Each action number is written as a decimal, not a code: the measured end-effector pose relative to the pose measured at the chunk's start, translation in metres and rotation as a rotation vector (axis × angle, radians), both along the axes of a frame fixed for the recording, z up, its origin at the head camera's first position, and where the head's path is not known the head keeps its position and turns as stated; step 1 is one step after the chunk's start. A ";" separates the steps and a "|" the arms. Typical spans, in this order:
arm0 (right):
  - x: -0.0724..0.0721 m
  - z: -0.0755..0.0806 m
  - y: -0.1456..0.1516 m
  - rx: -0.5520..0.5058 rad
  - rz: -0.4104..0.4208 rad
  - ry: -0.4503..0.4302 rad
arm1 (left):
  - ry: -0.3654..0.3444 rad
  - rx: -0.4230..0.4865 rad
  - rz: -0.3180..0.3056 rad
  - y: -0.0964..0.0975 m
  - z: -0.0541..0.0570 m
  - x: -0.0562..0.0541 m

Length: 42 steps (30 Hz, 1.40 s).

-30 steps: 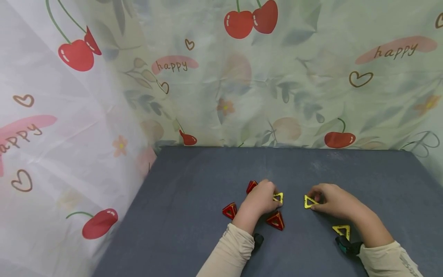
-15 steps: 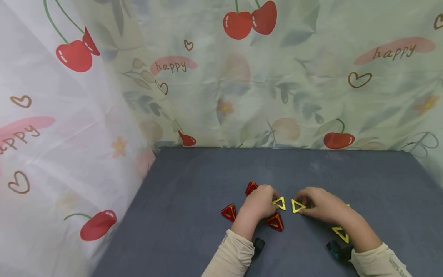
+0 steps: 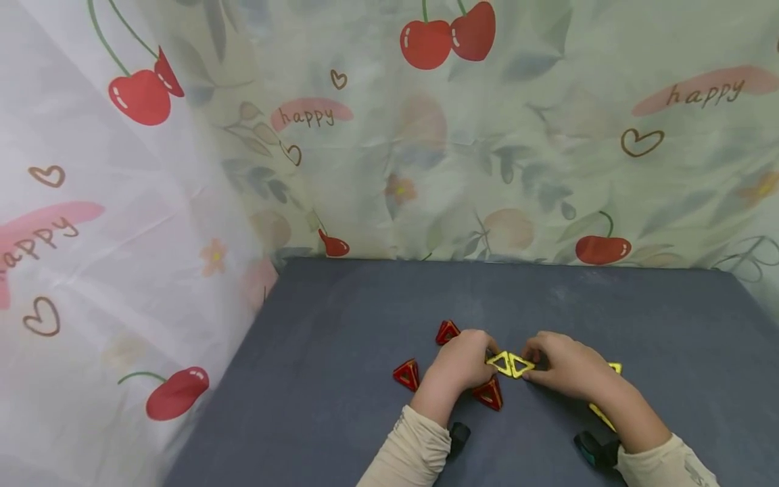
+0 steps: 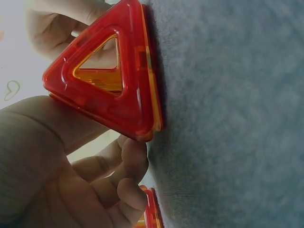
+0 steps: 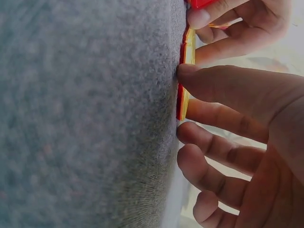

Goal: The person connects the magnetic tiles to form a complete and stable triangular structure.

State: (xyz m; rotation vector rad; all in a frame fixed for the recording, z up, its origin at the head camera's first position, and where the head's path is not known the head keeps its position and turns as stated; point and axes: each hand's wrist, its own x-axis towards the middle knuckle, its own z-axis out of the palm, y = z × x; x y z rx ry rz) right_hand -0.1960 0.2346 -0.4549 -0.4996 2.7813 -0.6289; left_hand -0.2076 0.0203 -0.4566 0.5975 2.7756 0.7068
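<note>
My left hand (image 3: 464,360) pinches a small yellow triangular tile (image 3: 507,362) with an open middle. Facing it, my right hand (image 3: 571,364) pinches a second yellow triangular tile (image 3: 525,372). The two tiles lie edge to edge between the hands, close over the table. The right wrist view catches a tile edge-on, a thin yellow and red strip (image 5: 185,107) between thumb and fingers, with the other fingers loosely bent. A red triangular piece (image 4: 137,107) stands in front of the left hand in the left wrist view and hides part of its fingers.
Other red triangular pieces stand by the left hand, one at the back (image 3: 443,334) and one further left (image 3: 399,373). Beyond the right wrist lie yellow tiles (image 3: 617,367), partly covered by the forearm. A printed cloth (image 3: 377,223) hangs behind the dark table (image 3: 341,325).
My right hand has moved left with its yellow tile until it meets the left hand's tile. The left hand has shifted slightly toward the front. The gap between the tiles has closed.
</note>
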 end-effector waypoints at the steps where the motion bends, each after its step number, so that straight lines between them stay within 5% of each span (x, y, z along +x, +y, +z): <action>1: 0.001 0.000 0.001 -0.001 0.004 0.000 | 0.004 -0.001 -0.004 0.000 -0.001 0.000; 10: 0.003 -0.001 0.002 -0.117 0.011 0.042 | -0.008 0.034 -0.021 -0.003 -0.004 0.001; 18: 0.006 0.001 -0.003 -0.152 0.034 0.168 | -0.016 0.082 -0.029 -0.004 -0.004 0.001; 31: 0.007 0.000 -0.013 -0.197 0.070 0.252 | 0.117 0.104 -0.191 -0.005 -0.002 -0.004; 42: 0.006 0.014 0.000 -0.184 0.073 0.188 | 0.111 0.085 -0.109 -0.006 -0.002 -0.006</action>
